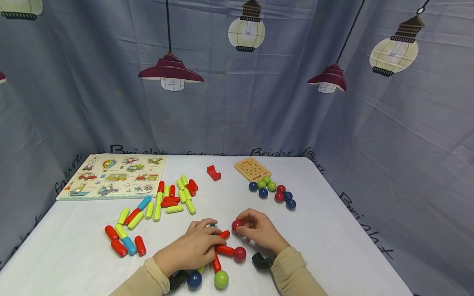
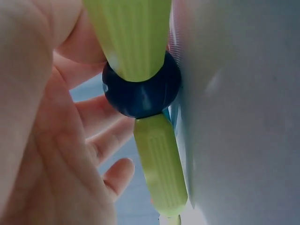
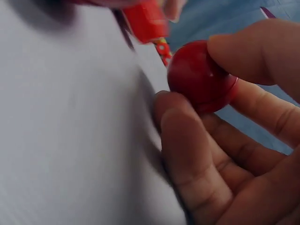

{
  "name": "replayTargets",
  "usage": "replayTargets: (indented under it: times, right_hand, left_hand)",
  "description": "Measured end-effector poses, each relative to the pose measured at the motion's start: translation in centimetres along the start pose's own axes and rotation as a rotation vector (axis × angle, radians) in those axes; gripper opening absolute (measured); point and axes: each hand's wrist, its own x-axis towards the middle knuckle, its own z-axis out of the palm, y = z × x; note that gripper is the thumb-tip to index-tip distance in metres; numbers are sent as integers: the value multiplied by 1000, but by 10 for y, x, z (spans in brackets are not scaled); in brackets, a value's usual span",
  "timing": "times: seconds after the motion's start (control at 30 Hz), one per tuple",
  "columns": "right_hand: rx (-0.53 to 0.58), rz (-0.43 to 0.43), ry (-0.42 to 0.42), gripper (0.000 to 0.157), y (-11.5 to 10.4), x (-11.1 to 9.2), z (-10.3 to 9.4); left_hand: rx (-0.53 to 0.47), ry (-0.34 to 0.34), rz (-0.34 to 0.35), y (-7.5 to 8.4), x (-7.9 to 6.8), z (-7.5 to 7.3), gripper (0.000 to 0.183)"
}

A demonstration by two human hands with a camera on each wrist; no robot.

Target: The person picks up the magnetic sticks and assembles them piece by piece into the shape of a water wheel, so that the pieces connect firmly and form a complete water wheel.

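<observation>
My right hand (image 1: 262,230) pinches a red ball (image 3: 199,75) between thumb and fingers, just above the white table. Left of it, my left hand (image 1: 196,246) lies over a structure of toy rods and balls, its fingers bent around part of it and hiding the middle. A red rod (image 1: 224,250) points out toward another red ball (image 1: 240,254). Nearer the front, a red rod meets a green ball (image 1: 221,279), with a dark blue ball (image 1: 194,280) beside it. The left wrist view shows a blue ball (image 2: 140,96) between two yellow-green rods (image 2: 160,164).
Loose red, yellow-green and blue rods (image 1: 157,212) lie to the left. Several balls (image 1: 272,186) group at the back right, by a wooden number board (image 1: 253,169). A red bracket-like piece (image 1: 214,173) and a picture puzzle board (image 1: 115,176) are at the back.
</observation>
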Motion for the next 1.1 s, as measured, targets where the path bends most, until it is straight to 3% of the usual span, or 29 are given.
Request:
replayTargets:
  times: [0.37, 0.57, 0.6, 0.67, 0.77, 0.83, 0.87, 0.93, 1.0, 1.1]
  right_hand:
    - [87, -31, -30, 24, 2, 2, 4]
    - [46, -25, -27, 24, 4, 2, 1]
    - [24, -31, 4, 24, 4, 1, 0]
    - [-65, -70, 155, 21, 6, 1, -5]
    - [-275, -114, 572, 17, 10, 1, -18]
    - [-398, -44, 859, 20, 15, 1, -30]
    - [-428, 12, 950, 23, 17, 0, -37]
    - [-467, 138, 1031, 33, 23, -2, -47]
    - [-499, 248, 1003, 41, 29, -3, -55]
    - [-539, 318, 933, 45, 36, -3, -60]
  left_hand:
    - [-83, 10, 57, -2, 1, -2, 34]
    - [-88, 20, 58, -1, 0, -4, 33]
    - [-79, 29, 53, -1, -1, -4, 32]
    - [-50, 54, 29, -1, -3, -7, 28]
    - [-13, 82, -27, -3, -6, -14, 18]
    - [-17, 73, -63, -3, -9, -19, 15]
    - [-24, 68, -75, -4, -10, -22, 15]
    - [-42, 50, -93, -4, -11, -25, 16]
    - [-59, 42, -100, -3, -11, -27, 17]
    - [-66, 46, -82, -3, -11, -26, 16]
